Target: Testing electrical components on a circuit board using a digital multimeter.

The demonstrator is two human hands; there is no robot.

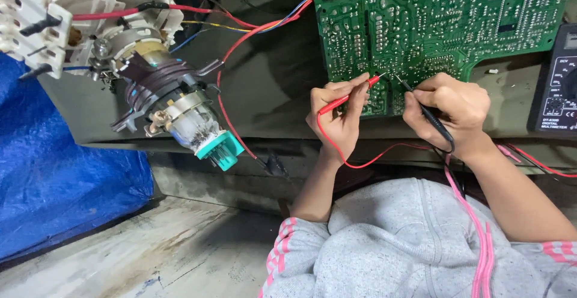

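Probes meet at the lower edge of the green circuit board. Your left hand pinches the red probe with closed fingers; your right hand grips the black probe likewise. A black meter sits at the board's right edge.

My left hand pinches the red probe, my right hand the black probe, both tips touching the green circuit board.
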